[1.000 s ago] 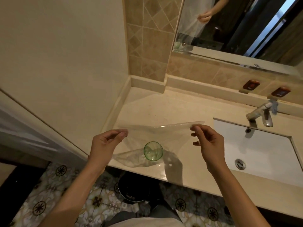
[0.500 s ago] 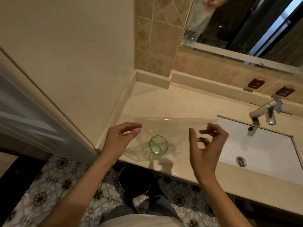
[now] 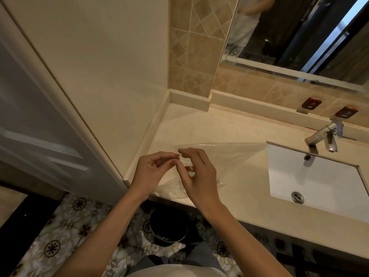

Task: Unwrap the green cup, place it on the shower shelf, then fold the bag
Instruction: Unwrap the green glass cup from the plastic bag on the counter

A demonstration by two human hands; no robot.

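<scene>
On my counter a white sink is set at the right side, with a tap at its back edge. Under the front edge stands a dark bin on the floor. A mirror hangs above.

clear bag on counter, green cup mostly hidden

Clear bag, white sink (floral floor)

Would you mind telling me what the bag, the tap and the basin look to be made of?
Bag: thin clear plastic film, glossy; the counter shows through it and it creases. Tap: metal, probably chromed but dulled, with bright highlights. Basin: smooth white glazed ceramic, by its look.
</scene>
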